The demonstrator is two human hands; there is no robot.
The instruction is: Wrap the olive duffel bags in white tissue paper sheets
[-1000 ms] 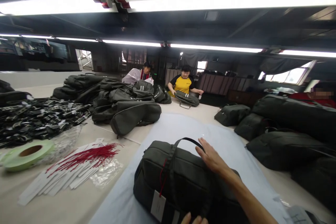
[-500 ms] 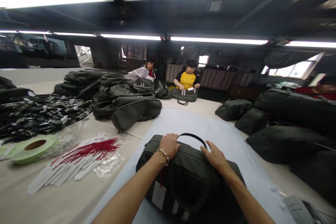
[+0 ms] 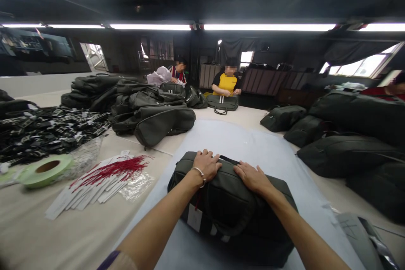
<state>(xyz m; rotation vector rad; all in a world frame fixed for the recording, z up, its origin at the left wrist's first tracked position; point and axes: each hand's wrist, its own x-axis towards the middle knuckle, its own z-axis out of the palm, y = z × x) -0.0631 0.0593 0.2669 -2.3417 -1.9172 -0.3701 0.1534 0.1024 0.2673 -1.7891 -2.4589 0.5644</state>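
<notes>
A dark green-black duffel bag point(image 3: 228, 202) lies in front of me on a pale sheet point(image 3: 218, 135). My left hand point(image 3: 207, 165) rests on the bag's top left, fingers spread over the upper edge. On the top right lies my right hand point(image 3: 252, 177), open, its fingers pointing inward. Between them a short stretch of the far carry handle point(image 3: 228, 160) shows, low against the bag; the near handle point(image 3: 230, 231) hangs down the front. A white hang tag point(image 3: 194, 218) on a red string dangles at the front left.
Left of the bag lie white tags with red strings point(image 3: 110, 177), a green tape roll point(image 3: 46, 171) and piled black straps point(image 3: 50, 128). More bags are heaped at the far left point(image 3: 164, 124) and right point(image 3: 344, 156). A co-worker in yellow point(image 3: 228, 82) sits across the table.
The far handle stood up in an arch and is now down against the bag. My right hand has moved left onto the bag's top. The view has tilted downward slightly.
</notes>
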